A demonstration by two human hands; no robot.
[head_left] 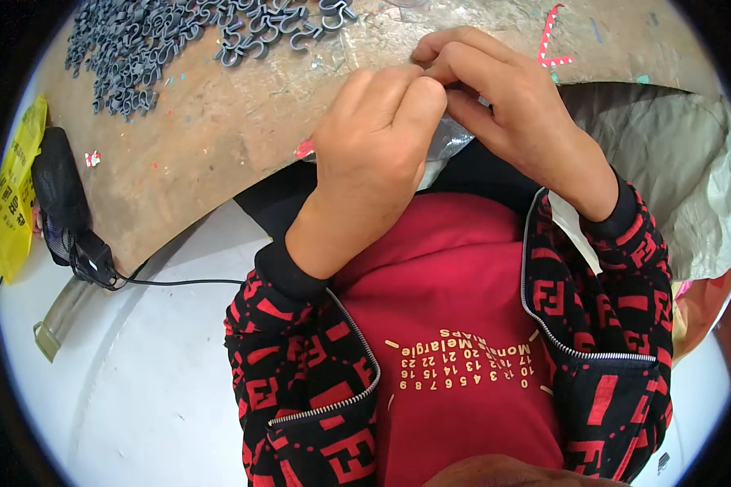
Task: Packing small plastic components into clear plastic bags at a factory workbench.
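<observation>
My left hand [374, 134] and my right hand [516, 101] meet above the near edge of the wooden table. Both have their fingers curled in and pressed together at the tips. Whatever they pinch is hidden behind the knuckles. Beneath them, a piece of clear plastic [452, 140] shows at the table edge. Ahead and to the left lies a heap of small grey curved plastic clips [150, 50], with some looser clips [288, 24] on the side toward my hands.
A red strip with white marks [550, 49] lies beyond my right hand. Off the table's left edge are a yellow plastic bag [18, 195] and a black pouch-like object [61, 183] with a cable. A pale sack [658, 154] hangs at the right.
</observation>
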